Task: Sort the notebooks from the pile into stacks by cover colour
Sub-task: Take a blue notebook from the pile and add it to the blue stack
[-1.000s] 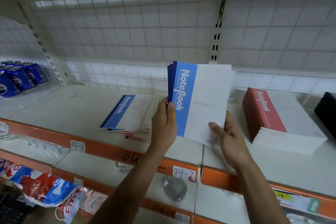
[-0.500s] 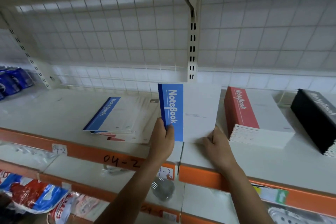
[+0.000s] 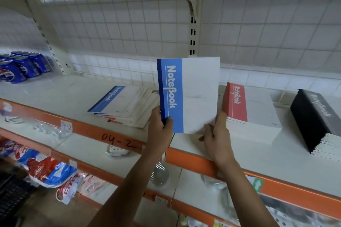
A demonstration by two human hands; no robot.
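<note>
my left hand (image 3: 160, 131) pinches the spine corner and my right hand (image 3: 217, 134) holds the lower right corner of the blue notebooks (image 3: 190, 94). they're upright over the shelf (image 3: 77, 90) front edge, between pile (image 3: 127, 105) and red stack (image 3: 247, 110). i'd square the edges, then lay them flat in that gap, clear of red.

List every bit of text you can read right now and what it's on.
"NoteBook": held blue notebooks
"NoteBook": blue cover atop the pile
"NoteBook": red stack
"04-2": handwritten on the orange shelf edge
Too blurred to read: black stack lettering, white shelf tag, cans, packets below
</note>
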